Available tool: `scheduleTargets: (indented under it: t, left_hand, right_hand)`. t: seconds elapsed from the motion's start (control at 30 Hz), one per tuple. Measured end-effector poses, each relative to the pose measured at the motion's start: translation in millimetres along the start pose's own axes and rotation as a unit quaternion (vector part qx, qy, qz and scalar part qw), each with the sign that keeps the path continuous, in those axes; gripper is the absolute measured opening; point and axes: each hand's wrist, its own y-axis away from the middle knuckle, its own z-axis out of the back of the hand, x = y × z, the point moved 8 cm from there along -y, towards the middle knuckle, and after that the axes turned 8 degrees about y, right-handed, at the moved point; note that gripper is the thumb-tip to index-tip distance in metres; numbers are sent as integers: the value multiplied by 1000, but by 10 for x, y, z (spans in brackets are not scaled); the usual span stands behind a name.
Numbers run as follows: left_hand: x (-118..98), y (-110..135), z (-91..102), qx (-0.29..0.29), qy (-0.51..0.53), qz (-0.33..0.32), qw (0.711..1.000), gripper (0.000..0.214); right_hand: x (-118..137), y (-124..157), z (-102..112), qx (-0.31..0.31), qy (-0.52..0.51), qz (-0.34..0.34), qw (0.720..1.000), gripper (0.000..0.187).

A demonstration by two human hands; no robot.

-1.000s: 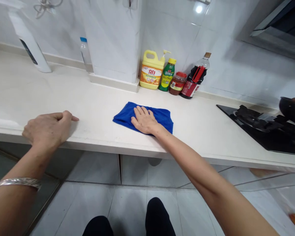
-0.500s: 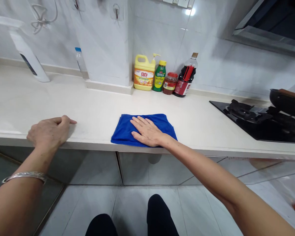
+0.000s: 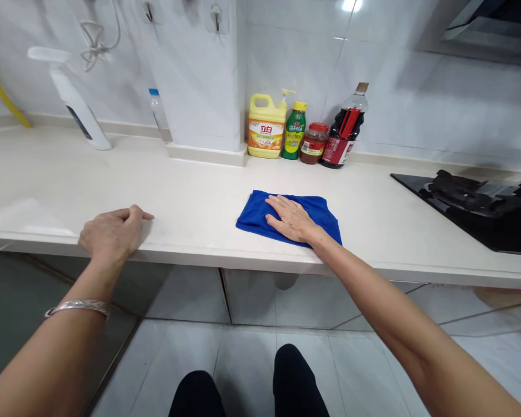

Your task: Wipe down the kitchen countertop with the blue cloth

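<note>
My right hand (image 3: 290, 219) lies flat on a blue cloth (image 3: 316, 208), palm down with the fingers stretched out. The cloth is spread on the white countertop (image 3: 191, 191), a little back from its front edge. To the left, my left hand (image 3: 113, 231) rests on the counter near that edge. Its fingers are curled under in a loose fist, with one digit poking out to the right. Nothing shows in it, and a silver bangle (image 3: 78, 308) circles that wrist.
Against the wall stand a yellow pump jug (image 3: 265, 130), a green bottle (image 3: 294, 132), a red-lidded jar (image 3: 314, 143) and a dark sauce bottle (image 3: 342, 130). A white spray bottle (image 3: 78, 110) and a clear bottle (image 3: 158, 116) are further left. A black gas hob (image 3: 473, 202) lies right.
My right hand has slid the blue cloth to the right and back from the counter's front edge. The view has turned somewhat left. My left hand stays at about the same place on the counter.
</note>
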Motion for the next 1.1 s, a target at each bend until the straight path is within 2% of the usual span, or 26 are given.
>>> scheduleTargets:
  t: [0.2,0.47,0.6,0.7,0.87,1.1]
  left_hand:
    - [-7,66,9,5,5,2,1000,51]
    - [-55,20,-1,78,25,-6,997,48]
    - [-48,-65,9,62,-6,22,998,49]
    - [-84,-94,-3,54,-34,17,998,52]
    - [-88,-94,-10,35,-48,8,998,57]
    - [-47,-96,-59,42,-51,-14,998,59]
  right_hand:
    - [40,-8,39,-12,-19,-6,1000,69]
    - [21,33,1,-7,-18,-46,999,70]
    - [-43,28,-3,-9,-8,-91,996,71]
    - [-48,-7,-9,5,6,-95,995,73]
    - [-60,-175,-33,35,39,-84,995,75]
    - [-94,-617,-72,66,61,-105,990,76]
